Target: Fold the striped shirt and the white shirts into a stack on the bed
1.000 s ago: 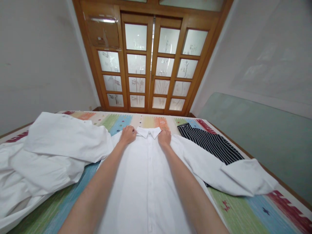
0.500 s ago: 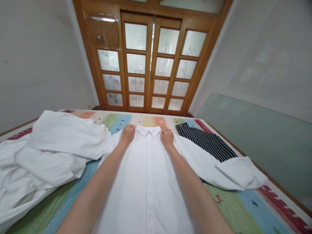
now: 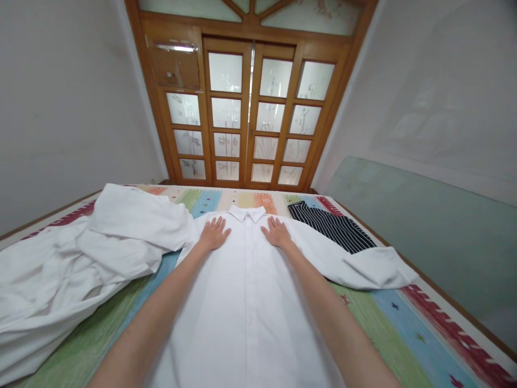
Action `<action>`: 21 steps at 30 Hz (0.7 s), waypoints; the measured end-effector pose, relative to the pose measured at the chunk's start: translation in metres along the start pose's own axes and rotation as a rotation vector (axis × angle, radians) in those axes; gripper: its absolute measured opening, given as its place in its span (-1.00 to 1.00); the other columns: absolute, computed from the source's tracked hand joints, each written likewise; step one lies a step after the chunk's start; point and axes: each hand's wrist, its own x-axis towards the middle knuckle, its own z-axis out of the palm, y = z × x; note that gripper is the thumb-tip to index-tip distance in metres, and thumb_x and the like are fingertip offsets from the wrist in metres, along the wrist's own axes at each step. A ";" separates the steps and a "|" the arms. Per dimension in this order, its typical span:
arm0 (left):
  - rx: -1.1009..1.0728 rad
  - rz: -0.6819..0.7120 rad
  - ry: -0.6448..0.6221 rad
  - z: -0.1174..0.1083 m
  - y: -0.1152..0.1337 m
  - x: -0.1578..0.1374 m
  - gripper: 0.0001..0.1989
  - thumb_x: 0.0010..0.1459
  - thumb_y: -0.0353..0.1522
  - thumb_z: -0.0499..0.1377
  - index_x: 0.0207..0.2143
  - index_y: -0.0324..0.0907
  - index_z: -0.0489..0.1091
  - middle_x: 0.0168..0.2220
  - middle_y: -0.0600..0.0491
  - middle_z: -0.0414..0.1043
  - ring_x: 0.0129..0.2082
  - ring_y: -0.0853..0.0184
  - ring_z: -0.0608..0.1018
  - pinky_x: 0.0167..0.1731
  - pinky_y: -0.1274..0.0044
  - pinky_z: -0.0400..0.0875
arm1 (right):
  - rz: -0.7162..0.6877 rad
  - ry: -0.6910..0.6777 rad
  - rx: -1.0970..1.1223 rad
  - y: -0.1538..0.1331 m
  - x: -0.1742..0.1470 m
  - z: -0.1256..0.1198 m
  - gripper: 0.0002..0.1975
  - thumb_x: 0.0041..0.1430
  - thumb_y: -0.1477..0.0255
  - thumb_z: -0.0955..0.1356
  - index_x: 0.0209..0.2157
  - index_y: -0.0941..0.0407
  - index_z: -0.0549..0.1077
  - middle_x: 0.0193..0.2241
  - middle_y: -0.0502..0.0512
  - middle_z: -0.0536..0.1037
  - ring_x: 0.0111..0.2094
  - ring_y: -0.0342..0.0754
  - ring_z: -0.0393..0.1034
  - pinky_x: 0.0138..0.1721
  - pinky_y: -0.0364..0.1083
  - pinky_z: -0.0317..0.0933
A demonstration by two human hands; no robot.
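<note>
Left hand [image 3: 215,234], right hand [image 3: 277,231] flat on white shirt [image 3: 232,291]; striped cloth [image 3: 333,226] perhaps under sleeve [image 3: 325,252].

A room in someone's home, a bedroom by the look of it.
Facing me are wooden doors [image 3: 226,95] with frosted panes [image 3: 227,145] etched with bamboo and other plants, a household sort of front rather than a shop's or an office's, and one upper pane is filled in with a brown board [image 3: 174,67]. Plain pale walls [image 3: 60,108] rise on both sides, and a pale green panel [image 3: 407,202] stands along the right one. The broad surface wears a bright striped cover [image 3: 375,328] with little figures, though whether it's a bed underneath I can't tell; everyday clothes lie across it, a white shirt [image 3: 246,280] among them.
</note>
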 end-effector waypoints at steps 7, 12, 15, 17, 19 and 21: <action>0.039 0.012 -0.018 -0.005 0.000 -0.034 -0.34 0.34 -0.07 -0.23 0.35 -0.23 0.02 0.38 -0.15 -0.07 0.38 0.04 -0.01 0.29 0.14 -0.08 | -0.042 0.016 -0.024 0.007 -0.029 0.000 -0.32 0.38 0.14 0.06 0.36 0.27 -0.02 0.39 0.27 -0.10 0.39 0.15 -0.25 0.31 0.09 -0.35; 0.018 -0.083 -0.100 -0.009 0.024 -0.036 -0.33 0.35 -0.09 -0.23 0.35 -0.31 -0.02 0.40 -0.22 -0.18 0.38 -0.05 -0.08 0.27 0.04 -0.15 | -0.043 0.124 0.023 -0.010 -0.043 0.003 -0.44 0.35 0.32 0.11 0.26 0.35 0.19 0.35 0.38 0.04 0.37 0.16 -0.17 0.29 0.11 -0.27; -0.090 0.007 -0.047 -0.009 0.048 -0.031 -0.46 0.34 -0.21 -0.11 0.28 -0.24 0.16 0.36 -0.21 -0.01 0.36 -0.07 0.04 0.23 -0.02 -0.08 | -0.105 0.241 0.091 -0.033 -0.044 0.004 -0.59 0.29 0.42 0.18 0.07 0.25 0.44 0.25 0.32 0.26 0.29 0.12 0.03 0.25 0.05 -0.13; -0.151 0.077 0.017 -0.008 0.062 -0.026 -0.58 0.31 -0.34 -0.05 0.15 -0.16 0.35 0.29 -0.16 0.19 0.30 0.01 0.19 0.23 0.06 0.00 | -0.109 0.301 0.154 -0.048 -0.041 0.005 -0.66 0.26 0.39 0.23 -0.05 0.19 0.52 0.11 0.29 0.42 0.18 0.11 0.18 0.16 0.02 0.02; -0.180 0.089 0.069 -0.007 0.070 -0.022 -0.63 0.26 -0.44 -0.03 0.00 -0.14 0.47 0.18 -0.13 0.36 0.22 0.08 0.33 0.20 0.19 0.13 | -0.094 0.335 0.197 -0.059 -0.036 0.005 -0.71 0.23 0.34 0.28 -0.14 0.17 0.55 -0.03 0.28 0.49 0.07 0.12 0.25 0.06 0.00 0.12; -0.200 0.065 0.108 -0.006 0.073 -0.017 -0.64 0.21 -0.51 -0.01 -0.09 -0.16 0.53 0.08 -0.13 0.46 0.14 0.11 0.42 0.13 0.29 0.25 | -0.077 0.343 0.211 -0.066 -0.030 0.006 -0.74 0.21 0.32 0.31 -0.21 0.17 0.55 -0.11 0.28 0.51 0.01 0.11 0.27 -0.02 -0.02 0.16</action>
